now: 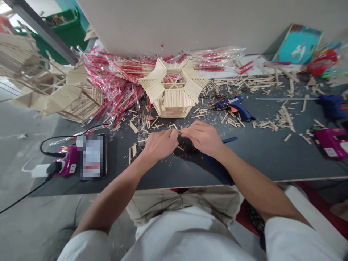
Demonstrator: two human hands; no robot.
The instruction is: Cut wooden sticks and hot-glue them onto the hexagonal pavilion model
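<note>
Over the dark table, my left hand (162, 145) and my right hand (204, 138) meet with their fingertips almost touching. Both are closed in a pinch on a short, thin wooden stick (176, 127), most of which the fingers hide. Just beyond them stands a lantern-like frame (179, 98) built from many pale wooden sticks, with flared panels around an open top. Cut stick pieces lie scattered around my hands. To the right of the frame, a blue glue gun (236, 107) with an orange trigger rests on its side.
Red-and-clear plastic bags of sticks (119, 76) pile along the wall. At left are another stick structure (73, 96), a phone (93, 157) and a purple power socket (66, 161). A second glue gun (331, 107) and purple socket (330, 142) lie at right. A blue strap (217, 168) crosses near my right forearm.
</note>
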